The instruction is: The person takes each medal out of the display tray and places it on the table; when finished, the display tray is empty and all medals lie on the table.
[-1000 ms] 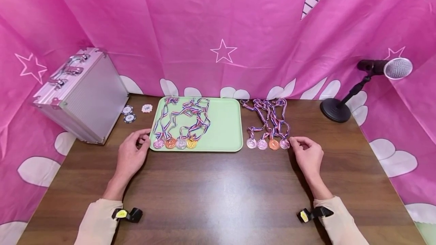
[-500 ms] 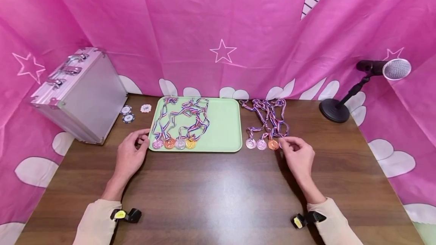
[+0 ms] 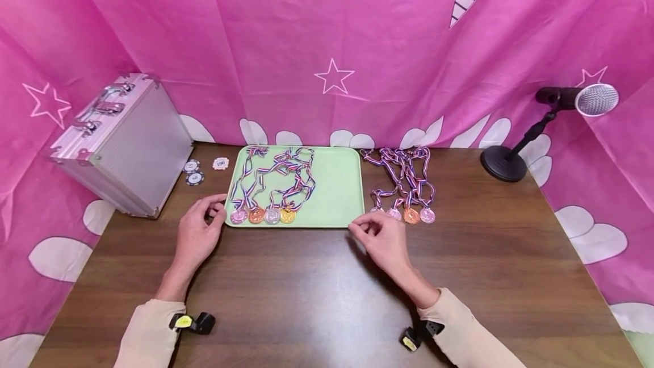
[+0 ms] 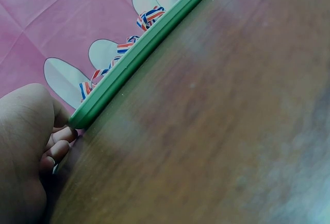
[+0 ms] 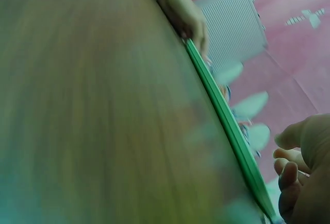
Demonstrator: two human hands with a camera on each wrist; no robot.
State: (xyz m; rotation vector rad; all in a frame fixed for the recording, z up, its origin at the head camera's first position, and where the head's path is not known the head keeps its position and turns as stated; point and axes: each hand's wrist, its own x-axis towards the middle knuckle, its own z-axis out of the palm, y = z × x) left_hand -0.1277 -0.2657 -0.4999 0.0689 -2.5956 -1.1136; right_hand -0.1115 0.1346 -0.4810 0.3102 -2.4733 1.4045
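In the head view a light green tray bears several medals in a row along its front left, their striped ribbons spread behind. My left hand rests at the tray's left side, fingers loosely bent; the left wrist view has its fingertips right at the tray corner. Just by the tray's front right corner is my right hand, thumb and fingers loosely curved with nothing between them. To the right, more medals with tangled striped ribbons lie on the table; my right hand partly hides the two leftmost.
A silver case stands at the back left, with poker chips beside it. At the back right a microphone sits on a black stand. A pink curtain hangs behind the wooden table.
My right hand has moved left, from the right end of the loose medals, past them to the tray's front right corner. My left hand and the tray have stayed in place.
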